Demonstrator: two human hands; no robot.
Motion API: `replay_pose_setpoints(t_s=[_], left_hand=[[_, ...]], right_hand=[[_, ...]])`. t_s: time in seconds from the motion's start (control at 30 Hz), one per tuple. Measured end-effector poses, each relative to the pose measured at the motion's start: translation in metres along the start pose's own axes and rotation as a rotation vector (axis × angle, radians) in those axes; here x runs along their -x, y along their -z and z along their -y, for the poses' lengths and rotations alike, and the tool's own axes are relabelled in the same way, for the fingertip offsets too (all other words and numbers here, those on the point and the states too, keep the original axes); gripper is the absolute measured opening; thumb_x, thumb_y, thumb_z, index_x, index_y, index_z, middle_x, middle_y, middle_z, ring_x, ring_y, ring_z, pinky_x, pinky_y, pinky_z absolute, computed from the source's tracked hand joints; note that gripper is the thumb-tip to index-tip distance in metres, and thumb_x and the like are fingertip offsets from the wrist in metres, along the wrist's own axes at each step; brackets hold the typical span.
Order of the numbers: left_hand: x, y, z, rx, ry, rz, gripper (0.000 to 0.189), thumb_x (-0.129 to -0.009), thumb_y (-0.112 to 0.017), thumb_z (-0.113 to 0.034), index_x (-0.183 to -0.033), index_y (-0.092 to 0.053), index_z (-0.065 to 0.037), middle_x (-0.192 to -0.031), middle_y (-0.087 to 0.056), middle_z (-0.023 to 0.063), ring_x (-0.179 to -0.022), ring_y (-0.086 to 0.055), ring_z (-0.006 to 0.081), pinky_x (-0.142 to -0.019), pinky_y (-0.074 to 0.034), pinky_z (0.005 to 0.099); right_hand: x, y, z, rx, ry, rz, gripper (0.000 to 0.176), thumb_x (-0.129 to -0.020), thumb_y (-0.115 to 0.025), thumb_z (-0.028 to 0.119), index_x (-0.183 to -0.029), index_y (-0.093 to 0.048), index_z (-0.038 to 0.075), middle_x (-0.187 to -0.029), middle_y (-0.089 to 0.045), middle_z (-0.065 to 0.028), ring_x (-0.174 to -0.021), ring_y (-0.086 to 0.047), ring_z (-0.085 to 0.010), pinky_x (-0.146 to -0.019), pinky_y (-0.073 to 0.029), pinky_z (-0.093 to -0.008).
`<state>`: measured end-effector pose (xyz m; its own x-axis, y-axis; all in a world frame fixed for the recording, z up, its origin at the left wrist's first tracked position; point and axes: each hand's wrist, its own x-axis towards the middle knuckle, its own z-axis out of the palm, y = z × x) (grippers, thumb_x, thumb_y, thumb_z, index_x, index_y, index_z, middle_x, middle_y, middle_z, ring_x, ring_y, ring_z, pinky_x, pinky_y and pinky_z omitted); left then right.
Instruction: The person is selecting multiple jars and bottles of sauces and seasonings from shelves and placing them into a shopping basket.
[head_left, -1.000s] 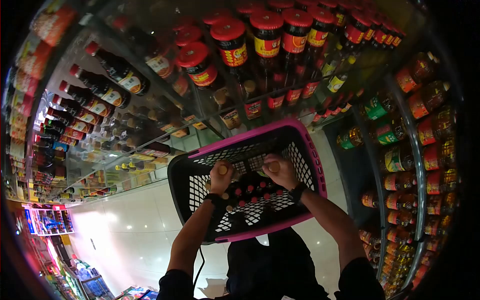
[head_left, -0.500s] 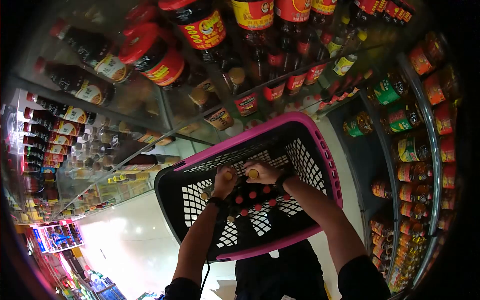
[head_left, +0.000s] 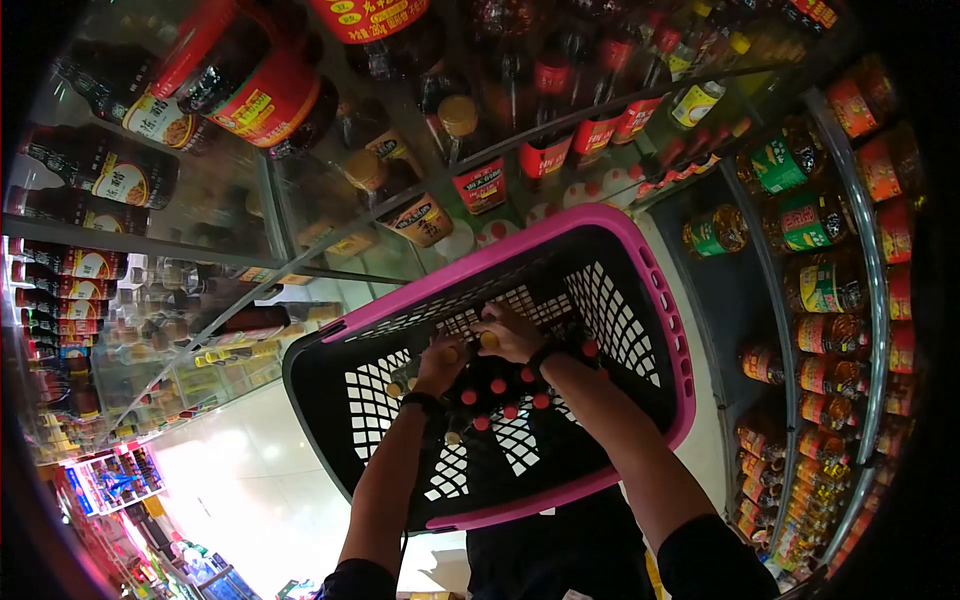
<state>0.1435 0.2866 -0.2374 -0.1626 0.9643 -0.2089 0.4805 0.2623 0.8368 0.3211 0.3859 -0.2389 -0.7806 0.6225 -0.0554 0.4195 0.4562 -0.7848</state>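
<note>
A black plastic basket with a pink rim [head_left: 560, 235] fills the middle of the head view. Both my hands reach down inside it, near its far wall. My left hand [head_left: 437, 370] is closed round the neck of a bottle with a tan cap [head_left: 451, 355]. Just to the right, my right hand [head_left: 514, 333] grips a second bottle by its neck, below a similar tan cap [head_left: 488, 340]. The bodies of both bottles are hidden in shadow. Nearer to me, several red-capped bottles [head_left: 498, 386] stand close together in the basket, beside a pale-capped bottle [head_left: 452, 437].
Glass shelves with dark sauce bottles [head_left: 120, 180] and red-lidded jars [head_left: 262, 100] rise ahead and to the left. On the right, metal-railed shelves hold several oil bottles [head_left: 825, 335]. The pale floor [head_left: 230, 460] shows at the lower left.
The view has shifted, so the front shelf appears closer and the basket sits slightly further left. Both hands still hold their bottles, and the two tan caps are a little closer together.
</note>
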Motion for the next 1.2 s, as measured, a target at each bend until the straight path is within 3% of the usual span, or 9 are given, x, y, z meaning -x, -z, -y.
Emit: replay_pose_setpoints(t_s=[0.1, 0.17, 0.3, 0.5, 0.57, 0.67, 0.9, 1.07, 1.2], left_hand=[[-0.003, 0.005, 0.000, -0.053, 0.102, 0.150, 0.012, -0.068, -0.065, -0.008, -0.075, -0.055, -0.006, -0.092, -0.059, 0.0094, -0.095, -0.054, 0.0338, -0.098, -0.031, 0.0480], [-0.005, 0.005, 0.001, -0.106, -0.006, 0.199, 0.011, -0.069, -0.062, -0.008, -0.077, -0.055, -0.006, -0.091, -0.057, 0.0099, -0.092, -0.053, 0.0341, -0.094, -0.037, 0.0450], [0.001, 0.001, 0.006, -0.172, -0.024, 0.177, 0.012, -0.071, -0.059, -0.009, -0.083, -0.058, -0.007, -0.099, -0.057, 0.0113, -0.100, -0.051, 0.0334, -0.090, -0.041, 0.0415], [0.011, 0.008, 0.031, -0.306, -0.197, 0.179, 0.023, -0.073, -0.057, -0.010, -0.096, -0.060, -0.011, -0.113, -0.052, 0.0146, -0.109, -0.047, 0.0331, -0.087, -0.044, 0.0395], [0.008, 0.007, 0.030, -0.282, -0.261, 0.022, 0.021, -0.074, -0.057, -0.009, -0.095, -0.061, -0.012, -0.110, -0.053, 0.0140, -0.106, -0.048, 0.0338, -0.084, -0.044, 0.0402], [0.010, 0.016, 0.012, -0.198, -0.095, 0.114, 0.024, -0.075, -0.056, -0.007, -0.099, -0.059, -0.010, -0.103, -0.054, 0.0151, -0.101, -0.050, 0.0356, -0.081, -0.044, 0.0423], [0.019, 0.017, 0.011, -0.353, -0.058, -0.001, 0.023, -0.074, -0.054, -0.002, -0.097, -0.053, -0.003, -0.095, -0.054, 0.0169, -0.090, -0.053, 0.0382, -0.074, -0.044, 0.0443], [0.017, 0.021, 0.027, -0.171, -0.096, 0.208, 0.021, -0.068, -0.055, 0.001, -0.089, -0.052, -0.005, -0.092, -0.054, 0.0180, -0.088, -0.053, 0.0397, -0.072, -0.044, 0.0451], [0.020, 0.024, 0.020, -0.277, -0.047, 0.286, 0.024, -0.067, -0.053, 0.004, -0.090, -0.050, -0.004, -0.089, -0.055, 0.0177, -0.089, -0.053, 0.0401, -0.072, -0.044, 0.0457]], right_hand=[[-0.001, -0.010, -0.003, -0.068, -0.034, 0.023, 0.045, -0.061, -0.076, 0.023, -0.102, -0.061, 0.012, -0.104, -0.046, -0.0085, -0.102, -0.044, -0.0274, -0.089, -0.038, -0.0367], [-0.002, -0.016, -0.002, -0.078, -0.034, 0.025, 0.045, -0.060, -0.076, 0.020, -0.101, -0.061, 0.010, -0.104, -0.047, -0.0088, -0.103, -0.045, -0.0276, -0.089, -0.038, -0.0355], [0.000, -0.031, 0.004, -0.124, -0.017, -0.023, 0.044, -0.058, -0.077, 0.017, -0.098, -0.061, 0.008, -0.104, -0.048, -0.0094, -0.103, -0.045, -0.0278, -0.089, -0.038, -0.0352], [-0.002, -0.057, 0.003, -0.169, -0.029, -0.004, 0.044, -0.057, -0.078, 0.015, -0.098, -0.061, 0.008, -0.104, -0.048, -0.0098, -0.104, -0.045, -0.0267, -0.091, -0.038, -0.0360], [-0.004, -0.060, 0.004, -0.171, -0.060, 0.021, 0.045, -0.058, -0.078, 0.015, -0.099, -0.060, 0.009, -0.105, -0.048, -0.0098, -0.105, -0.045, -0.0266, -0.091, -0.038, -0.0357], [-0.001, -0.066, 0.006, -0.160, -0.068, -0.031, 0.045, -0.058, -0.077, 0.013, -0.099, -0.060, 0.008, -0.105, -0.048, -0.0099, -0.105, -0.045, -0.0266, -0.091, -0.037, -0.0354], [-0.001, -0.078, -0.006, -0.137, -0.066, -0.008, 0.045, -0.059, -0.076, 0.010, -0.100, -0.060, 0.006, -0.106, -0.049, -0.0095, -0.104, -0.046, -0.0271, -0.093, -0.036, -0.0355], [0.004, -0.076, -0.002, -0.123, -0.056, -0.121, 0.041, -0.061, -0.070, 0.005, -0.101, -0.058, 0.004, -0.096, -0.053, -0.0110, -0.093, -0.054, -0.0300, -0.080, -0.045, -0.0361], [0.001, -0.069, 0.008, -0.132, -0.059, -0.038, 0.038, -0.063, -0.066, 0.003, -0.100, -0.058, 0.005, -0.095, -0.054, -0.0121, -0.090, -0.055, -0.0319, -0.076, -0.047, -0.0362]])
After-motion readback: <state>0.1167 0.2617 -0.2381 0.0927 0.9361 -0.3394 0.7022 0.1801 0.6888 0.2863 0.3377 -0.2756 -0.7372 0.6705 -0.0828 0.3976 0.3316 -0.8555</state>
